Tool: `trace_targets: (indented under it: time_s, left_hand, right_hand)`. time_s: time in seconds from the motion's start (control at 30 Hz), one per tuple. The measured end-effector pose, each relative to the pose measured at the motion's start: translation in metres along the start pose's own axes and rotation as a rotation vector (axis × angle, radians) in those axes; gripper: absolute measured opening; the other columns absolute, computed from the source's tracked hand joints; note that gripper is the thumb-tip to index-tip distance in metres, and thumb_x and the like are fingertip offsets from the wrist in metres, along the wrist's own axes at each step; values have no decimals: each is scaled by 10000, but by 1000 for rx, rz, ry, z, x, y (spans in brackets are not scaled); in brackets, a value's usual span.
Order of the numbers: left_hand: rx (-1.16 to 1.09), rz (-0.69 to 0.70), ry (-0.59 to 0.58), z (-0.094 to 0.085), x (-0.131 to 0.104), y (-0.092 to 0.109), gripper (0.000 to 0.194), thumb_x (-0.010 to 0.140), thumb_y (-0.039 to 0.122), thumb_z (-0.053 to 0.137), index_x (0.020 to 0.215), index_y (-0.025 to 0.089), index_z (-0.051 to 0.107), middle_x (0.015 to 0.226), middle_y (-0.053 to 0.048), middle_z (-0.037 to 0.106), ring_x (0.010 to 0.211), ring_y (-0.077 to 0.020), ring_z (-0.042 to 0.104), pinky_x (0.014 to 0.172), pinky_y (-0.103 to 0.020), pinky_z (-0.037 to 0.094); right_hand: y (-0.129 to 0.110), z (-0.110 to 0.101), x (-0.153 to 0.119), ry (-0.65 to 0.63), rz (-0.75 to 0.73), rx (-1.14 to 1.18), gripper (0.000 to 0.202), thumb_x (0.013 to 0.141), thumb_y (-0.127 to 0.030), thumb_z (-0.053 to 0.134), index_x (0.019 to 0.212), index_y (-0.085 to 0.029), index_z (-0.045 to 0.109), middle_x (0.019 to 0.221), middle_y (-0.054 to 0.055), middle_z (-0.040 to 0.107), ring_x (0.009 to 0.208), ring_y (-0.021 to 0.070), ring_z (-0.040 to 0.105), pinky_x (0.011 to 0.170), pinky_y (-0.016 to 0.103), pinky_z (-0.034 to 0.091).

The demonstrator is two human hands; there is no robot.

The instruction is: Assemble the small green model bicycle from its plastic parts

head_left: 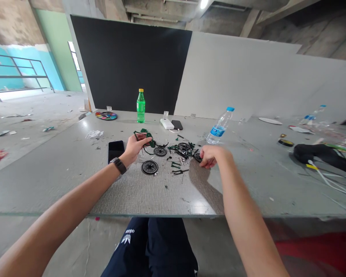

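My left hand (135,147), with a dark watch at the wrist, is closed on a green plastic part (150,140) above the table. To the right, my right hand (209,156) has its fingers bent together at the edge of a small black spoked wheel (197,156), which they partly cover. Between the hands lies a pile of small green, black and silvery parts (181,154). One black wheel (150,167) rests flat nearest me, another (160,151) just behind it. Green pieces (175,165) and a black fork-shaped piece (178,172) lie in front of the pile.
Behind the parts stand a green bottle (141,107) and a tilted water bottle (219,129), with a white power bank (167,124) between them. A phone (115,149) lies beside my left hand. Black tape (285,142) and a black object (320,152) are at the right.
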State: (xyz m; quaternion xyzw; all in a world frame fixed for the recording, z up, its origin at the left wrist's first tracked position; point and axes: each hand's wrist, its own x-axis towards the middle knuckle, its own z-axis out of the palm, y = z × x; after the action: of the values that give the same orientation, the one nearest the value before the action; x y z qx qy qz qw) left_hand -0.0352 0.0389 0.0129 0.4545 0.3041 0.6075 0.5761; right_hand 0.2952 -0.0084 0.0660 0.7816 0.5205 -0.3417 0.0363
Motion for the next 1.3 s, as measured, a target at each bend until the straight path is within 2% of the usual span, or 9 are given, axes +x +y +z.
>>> trace_targets:
  time_s: [0.4,0.53,0.6,0.7,0.77,0.87,0.97,1.17,1.3]
  left_hand:
    - [6,-10,7,1,-1,1,317,680,144,855,910,116,638,822,-47,686,728,-131,666,679,-265,535]
    - [12,-5,10,1,-2,1,324,673,149,857,915,113,644,829,-51,683,719,-128,660,669,-262,528]
    - [18,-3,11,2,-2,1,319,675,158,855,911,114,646,831,-52,683,720,-128,657,670,-263,526]
    - [28,9,6,3,-3,2,297,681,172,849,889,117,645,824,-51,680,724,-132,654,677,-267,527]
    - [36,21,10,3,-4,2,289,680,170,848,877,117,644,818,-47,676,715,-127,646,675,-266,525]
    - [41,21,25,4,-3,4,287,679,148,839,889,110,646,835,-46,676,722,-124,646,682,-265,525]
    - [39,-2,34,6,-4,6,287,680,130,830,901,112,647,850,-45,678,745,-131,657,694,-269,527]
    - [17,11,48,6,-4,7,273,677,123,833,867,121,637,811,-29,657,724,-127,642,698,-273,525]
    - [11,18,39,2,-2,4,294,676,136,841,889,120,639,813,-28,654,723,-120,639,700,-265,527]
  right_hand:
    - [-17,0,-11,90,-188,-174,98,631,-175,828,642,-183,730,672,45,725,641,190,677,619,288,537]
    - [-32,7,-9,408,-459,-203,52,738,-204,756,787,-189,754,819,64,755,749,214,696,694,323,521]
    - [-46,19,-10,472,-679,-82,128,805,-244,719,916,-192,758,918,73,763,834,204,699,768,326,525]
    - [-72,43,-17,405,-897,64,148,845,-314,709,925,-200,761,912,65,766,824,186,689,769,313,521]
    - [-85,58,-23,262,-997,93,162,851,-322,709,942,-202,769,902,51,769,797,170,679,751,300,512]
    - [-95,72,-32,8,-1072,64,179,827,-330,742,932,-191,783,869,43,771,771,162,670,724,287,501]
    - [-98,80,-36,-123,-1097,73,188,807,-335,764,924,-191,791,871,43,776,772,164,681,723,280,501]
    - [-109,102,-32,108,-1104,104,170,837,-317,742,935,-191,800,859,44,775,753,161,665,696,265,471]
    - [-114,113,-28,132,-1104,74,133,854,-259,717,935,-194,800,834,37,779,734,155,671,691,256,466]
